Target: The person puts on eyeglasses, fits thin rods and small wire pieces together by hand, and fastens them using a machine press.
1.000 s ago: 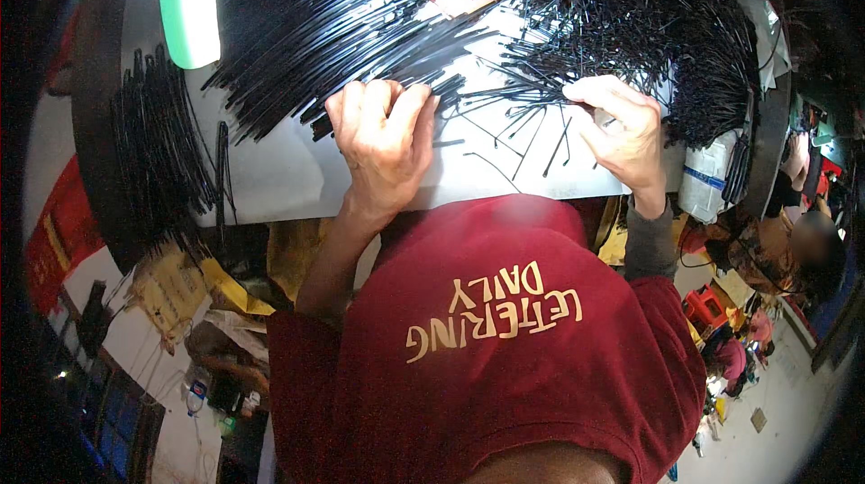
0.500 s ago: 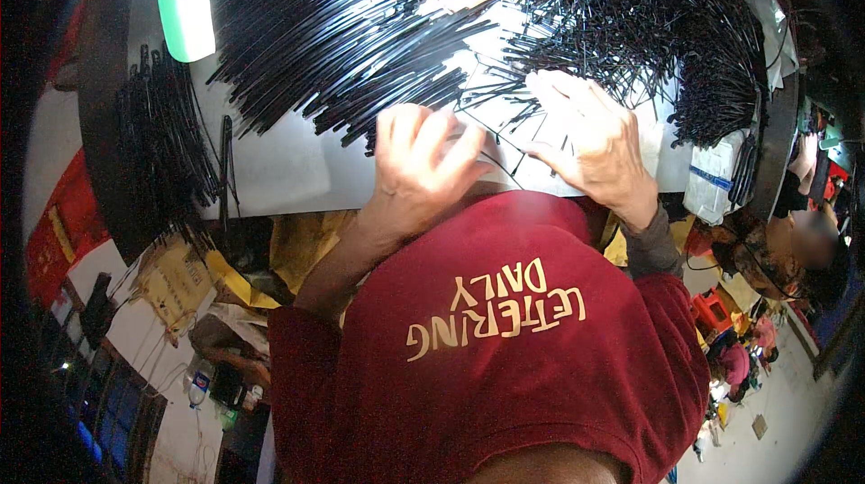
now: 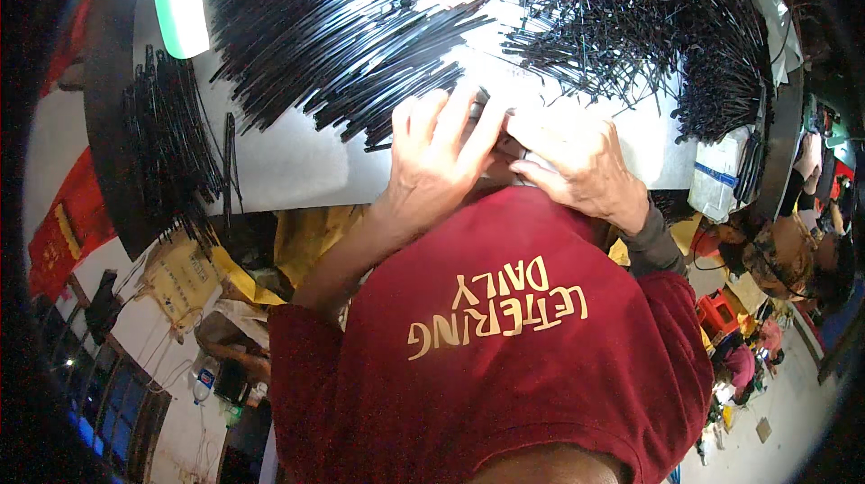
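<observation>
Left hand: the bare left hand [image 3: 437, 150] is over the near part of the table, fingers bent and pointing away from the body, index finger angled toward the other hand; whether it grips anything I cannot tell.
Right hand: the bare right hand [image 3: 586, 159] faces it, fingers curled inward, thumb below and apart from the index finger; glare and overlap hide the fingertips, so I cannot tell if they grasp something.
Between the hands: the fingertips come together just above the shirt; a small dark sliver shows there, too unclear to name.
Fanned rods: a broad fan of thin, glossy black rods [image 3: 315, 51] lies beyond and to the left of the left fingers, its nearest ends just beside the little finger; contact is unclear.
Tangled rods: a loose heap of thin black stalks [image 3: 604, 24] lies beyond the right fingers, apart from them.
Side bundle: a narrow bundle of black rods [image 3: 167, 132] lies at the table's left side, well apart from both hands.
Table: a smooth white work surface [image 3: 288, 164] under the rods.
Block: a white wrapped block with a blue band [image 3: 714, 182] sits at right, near the heap.
Lamp: a bright white tube with a green edge [image 3: 180, 2], above left.
Shirt: dark red cloth [image 3: 505, 394] with pale lettering.
</observation>
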Available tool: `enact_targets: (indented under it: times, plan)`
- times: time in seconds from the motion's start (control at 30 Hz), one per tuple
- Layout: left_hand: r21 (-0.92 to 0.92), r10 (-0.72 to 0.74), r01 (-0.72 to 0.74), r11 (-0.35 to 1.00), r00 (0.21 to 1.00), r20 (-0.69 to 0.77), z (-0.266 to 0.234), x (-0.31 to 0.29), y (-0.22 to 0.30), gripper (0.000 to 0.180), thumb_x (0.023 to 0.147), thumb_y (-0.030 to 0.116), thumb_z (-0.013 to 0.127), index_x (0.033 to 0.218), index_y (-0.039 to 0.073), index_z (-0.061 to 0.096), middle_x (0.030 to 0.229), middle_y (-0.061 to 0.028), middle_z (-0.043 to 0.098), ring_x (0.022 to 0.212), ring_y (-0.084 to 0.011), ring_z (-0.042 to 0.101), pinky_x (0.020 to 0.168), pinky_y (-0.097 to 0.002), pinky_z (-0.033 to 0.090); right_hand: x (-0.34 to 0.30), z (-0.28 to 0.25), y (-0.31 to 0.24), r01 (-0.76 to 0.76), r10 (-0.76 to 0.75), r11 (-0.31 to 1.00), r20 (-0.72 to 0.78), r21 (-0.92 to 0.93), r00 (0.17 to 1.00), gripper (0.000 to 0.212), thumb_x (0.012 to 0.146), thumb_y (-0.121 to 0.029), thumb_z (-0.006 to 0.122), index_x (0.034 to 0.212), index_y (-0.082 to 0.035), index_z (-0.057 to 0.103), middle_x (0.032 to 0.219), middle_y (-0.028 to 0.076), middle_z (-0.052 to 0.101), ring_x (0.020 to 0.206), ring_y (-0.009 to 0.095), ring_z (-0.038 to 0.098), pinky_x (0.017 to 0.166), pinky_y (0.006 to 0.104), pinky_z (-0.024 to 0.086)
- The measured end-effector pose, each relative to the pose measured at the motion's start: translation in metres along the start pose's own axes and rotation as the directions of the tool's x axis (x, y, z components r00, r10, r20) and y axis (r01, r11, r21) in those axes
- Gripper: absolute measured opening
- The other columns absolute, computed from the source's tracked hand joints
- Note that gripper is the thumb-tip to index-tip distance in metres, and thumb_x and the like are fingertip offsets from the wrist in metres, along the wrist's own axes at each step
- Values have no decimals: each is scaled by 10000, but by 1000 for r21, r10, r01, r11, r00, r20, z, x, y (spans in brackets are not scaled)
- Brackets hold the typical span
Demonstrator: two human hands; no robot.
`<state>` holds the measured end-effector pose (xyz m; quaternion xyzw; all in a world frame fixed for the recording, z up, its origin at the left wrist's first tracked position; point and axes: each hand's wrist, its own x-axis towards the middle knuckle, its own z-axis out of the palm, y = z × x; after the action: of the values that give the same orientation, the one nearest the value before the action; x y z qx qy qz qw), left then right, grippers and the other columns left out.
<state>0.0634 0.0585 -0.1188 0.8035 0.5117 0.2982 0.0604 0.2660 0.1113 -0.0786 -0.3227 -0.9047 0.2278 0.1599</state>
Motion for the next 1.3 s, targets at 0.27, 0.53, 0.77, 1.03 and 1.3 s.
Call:
enact_targets:
  times: [0.27,0.53,0.77,1.03,1.3]
  plan:
    - [0,71,-72,997,984,164,7,11,-3,438,649,241,764,1049,119,633,1059,-44,568,988,-254,516,844,-457,364,-36,-19,20,-270,278,960,-157,70,948,362,719,-109,751,1060,-23,667,956,133,659,834,290,647,730,364,526]
    - [-86,160,-149,985,977,141,9,9,2,242,694,142,661,933,103,645,990,-36,563,916,-229,535,791,-412,399,-49,-16,25,-272,266,962,-224,4,937,302,780,-46,676,1082,-35,666,990,118,657,832,279,650,729,353,530]
    - [-150,235,-213,966,960,150,8,0,4,236,688,129,638,922,111,630,973,-30,549,911,-208,539,815,-405,412,-56,-18,21,-312,293,950,-285,-20,912,241,796,-24,660,1036,-35,671,971,105,657,807,261,653,689,329,534]
    - [-210,262,-223,952,947,184,6,3,2,251,678,119,640,927,123,616,984,-23,542,904,-194,536,834,-403,425,-60,-24,13,-444,446,894,-182,57,876,207,795,-51,674,1003,-43,671,925,98,647,768,261,647,659,333,523]
    - [-229,254,-219,949,958,136,8,4,3,217,689,149,631,887,64,603,903,-62,537,908,-247,546,824,-426,462,-56,-1,6,-375,369,927,-162,-6,915,269,747,-36,662,1012,-73,683,921,79,619,761,248,634,659,332,516]
